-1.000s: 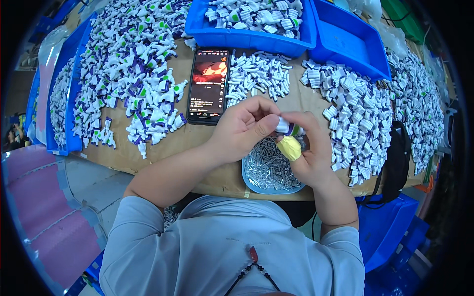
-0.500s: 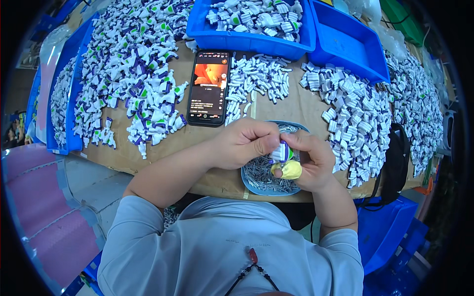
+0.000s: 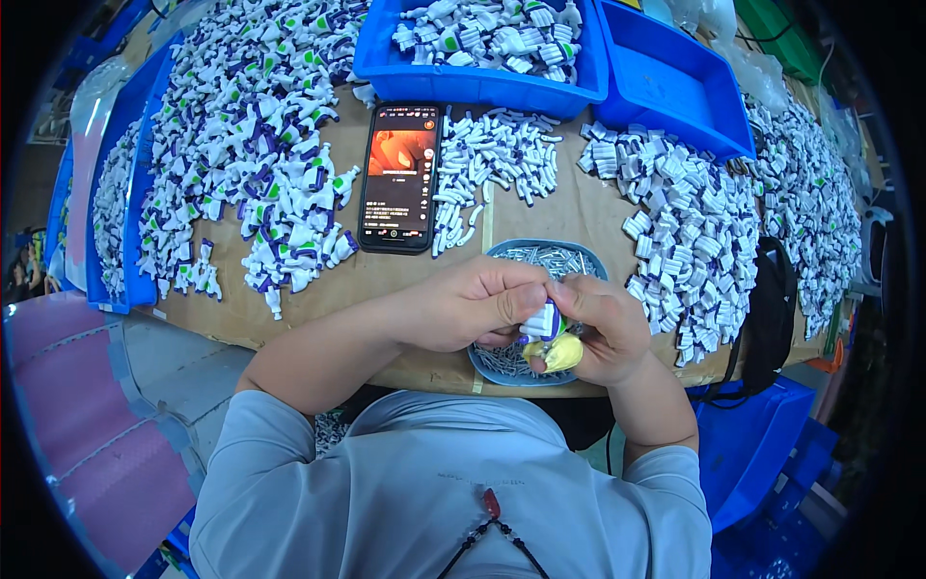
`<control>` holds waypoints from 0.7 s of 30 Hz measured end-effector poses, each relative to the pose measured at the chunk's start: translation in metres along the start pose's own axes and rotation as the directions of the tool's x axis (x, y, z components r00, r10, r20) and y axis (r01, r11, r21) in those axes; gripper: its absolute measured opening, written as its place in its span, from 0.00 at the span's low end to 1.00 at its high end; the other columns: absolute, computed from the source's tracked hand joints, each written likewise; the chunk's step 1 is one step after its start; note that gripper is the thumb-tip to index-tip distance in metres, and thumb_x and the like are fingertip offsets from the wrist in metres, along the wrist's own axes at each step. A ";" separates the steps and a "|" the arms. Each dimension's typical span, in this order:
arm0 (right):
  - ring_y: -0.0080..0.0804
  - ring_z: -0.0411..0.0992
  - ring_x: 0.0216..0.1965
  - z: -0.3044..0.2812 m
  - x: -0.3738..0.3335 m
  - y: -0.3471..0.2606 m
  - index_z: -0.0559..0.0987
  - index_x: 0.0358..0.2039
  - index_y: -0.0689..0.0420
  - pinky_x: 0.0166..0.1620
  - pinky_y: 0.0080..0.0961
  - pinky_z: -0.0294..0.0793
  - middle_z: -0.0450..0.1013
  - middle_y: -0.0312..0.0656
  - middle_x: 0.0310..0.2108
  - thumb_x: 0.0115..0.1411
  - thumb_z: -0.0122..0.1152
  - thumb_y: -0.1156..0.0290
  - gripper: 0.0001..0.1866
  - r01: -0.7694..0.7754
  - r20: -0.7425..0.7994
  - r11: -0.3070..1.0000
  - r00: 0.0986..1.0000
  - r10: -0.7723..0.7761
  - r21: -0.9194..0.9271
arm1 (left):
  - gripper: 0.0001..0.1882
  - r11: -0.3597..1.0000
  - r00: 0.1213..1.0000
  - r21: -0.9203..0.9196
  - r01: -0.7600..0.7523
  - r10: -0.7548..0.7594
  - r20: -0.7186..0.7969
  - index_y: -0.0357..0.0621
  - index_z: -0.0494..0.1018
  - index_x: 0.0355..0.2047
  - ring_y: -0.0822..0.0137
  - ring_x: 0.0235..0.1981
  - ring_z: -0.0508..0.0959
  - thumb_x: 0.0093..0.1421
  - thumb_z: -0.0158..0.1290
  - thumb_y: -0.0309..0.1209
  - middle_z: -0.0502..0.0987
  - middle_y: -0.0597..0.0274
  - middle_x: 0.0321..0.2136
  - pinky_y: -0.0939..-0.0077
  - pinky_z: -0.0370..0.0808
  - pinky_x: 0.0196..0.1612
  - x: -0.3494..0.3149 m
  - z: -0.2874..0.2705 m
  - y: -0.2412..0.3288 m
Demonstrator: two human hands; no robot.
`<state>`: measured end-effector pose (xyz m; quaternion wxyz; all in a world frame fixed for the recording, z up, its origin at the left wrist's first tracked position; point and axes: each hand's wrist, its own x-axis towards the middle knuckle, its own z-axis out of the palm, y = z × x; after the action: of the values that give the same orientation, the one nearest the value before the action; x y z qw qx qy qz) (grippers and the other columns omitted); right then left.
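Note:
Over a blue tub (image 3: 600, 265) of metal screws (image 3: 550, 259), my two hands meet around a small white, purple and green plastic toy body part (image 3: 542, 322). My right hand (image 3: 610, 326) grips this part from the right between thumb and fingers. A yellow wrap (image 3: 559, 354) covers one of its fingers. My left hand (image 3: 473, 307) is closed, its thumb and finger pressed together against the part's upper left side. Whatever its fingertips pinch is hidden. The fingertips of both hands touch.
Toy figure bodies (image 3: 289, 183) are heaped at left, small limb pieces (image 3: 497, 159) beyond the tub, and blocky white pieces (image 3: 690, 241) at right. A lit phone (image 3: 398, 179) lies left of the limb pieces. Blue bins (image 3: 473, 85) line the back; a black strap bag (image 3: 772, 318) hangs at right.
Both hands have shifted slightly nearer me with the toy part, which is turned a little. More of the tub's far side shows. The view has moved slightly.

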<state>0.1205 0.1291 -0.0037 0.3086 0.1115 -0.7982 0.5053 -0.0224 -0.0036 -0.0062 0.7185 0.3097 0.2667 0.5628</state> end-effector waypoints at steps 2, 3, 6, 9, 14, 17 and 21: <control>0.30 0.65 0.17 0.002 0.001 0.000 0.72 0.47 0.63 0.18 0.23 0.60 0.66 0.39 0.18 0.41 0.75 0.67 0.32 -0.003 -0.007 1.000 1.000 0.003 -0.005 | 0.17 1.000 1.000 -0.022 0.022 -0.022 -0.009 0.43 0.69 0.39 0.83 0.17 0.57 0.68 0.38 0.43 0.65 0.72 0.20 0.87 0.56 0.19 -0.001 0.000 0.000; 0.30 0.65 0.17 0.002 0.001 0.001 0.72 0.46 0.64 0.18 0.24 0.59 0.66 0.39 0.17 0.41 0.75 0.67 0.32 -0.004 -0.018 1.000 1.000 0.003 -0.013 | 0.17 0.998 0.999 -0.040 0.045 -0.046 -0.016 0.43 0.69 0.39 0.83 0.16 0.57 0.68 0.38 0.43 0.65 0.72 0.20 0.87 0.56 0.19 -0.002 0.000 0.000; 0.31 0.65 0.17 0.000 -0.002 0.002 0.72 0.47 0.64 0.18 0.23 0.60 0.66 0.40 0.18 0.41 0.75 0.67 0.32 -0.020 0.013 0.999 1.000 0.020 -0.035 | 0.17 0.998 0.999 -0.050 0.043 -0.044 -0.019 0.43 0.68 0.38 0.83 0.15 0.57 0.68 0.38 0.43 0.66 0.71 0.20 0.87 0.56 0.18 -0.001 0.000 0.002; 0.31 0.65 0.17 0.001 -0.001 0.002 0.72 0.47 0.65 0.18 0.23 0.61 0.67 0.41 0.18 0.41 0.75 0.67 0.33 -0.015 0.010 0.999 1.000 0.016 -0.037 | 0.17 0.996 0.998 -0.072 0.060 -0.062 -0.021 0.44 0.68 0.37 0.83 0.15 0.58 0.68 0.38 0.43 0.67 0.70 0.21 0.87 0.56 0.18 -0.001 0.000 0.001; 0.31 0.66 0.18 0.001 -0.001 0.004 0.72 0.47 0.65 0.19 0.22 0.62 0.68 0.41 0.20 0.42 0.75 0.67 0.32 -0.052 -0.003 0.996 0.999 0.052 -0.076 | 0.17 0.996 0.991 -0.054 0.066 -0.071 -0.116 0.44 0.68 0.36 0.83 0.16 0.58 0.68 0.37 0.43 0.67 0.71 0.20 0.87 0.56 0.18 0.000 0.005 0.006; 0.32 0.68 0.21 0.003 -0.004 0.006 0.72 0.47 0.64 0.22 0.23 0.65 0.69 0.41 0.23 0.44 0.73 0.65 0.31 -0.150 -0.024 0.985 0.989 0.149 -0.083 | 0.17 0.999 0.977 -0.013 0.031 -0.033 -0.211 0.44 0.67 0.35 0.83 0.17 0.58 0.68 0.37 0.43 0.66 0.71 0.20 0.87 0.57 0.19 0.003 0.006 0.002; 0.35 0.70 0.28 0.002 0.003 0.002 0.72 0.46 0.61 0.31 0.26 0.68 0.71 0.44 0.30 0.47 0.71 0.57 0.30 -0.207 -0.005 0.978 0.978 0.207 -0.035 | 0.17 0.986 0.956 0.154 -0.061 0.102 -0.275 0.43 0.67 0.31 0.83 0.19 0.61 0.68 0.39 0.43 0.65 0.72 0.19 0.86 0.60 0.22 0.007 0.012 -0.001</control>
<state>0.1159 0.1286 -0.0039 0.2567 0.0222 -0.8139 0.5207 -0.0112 0.0013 0.0006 0.6251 0.2883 0.3930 0.6097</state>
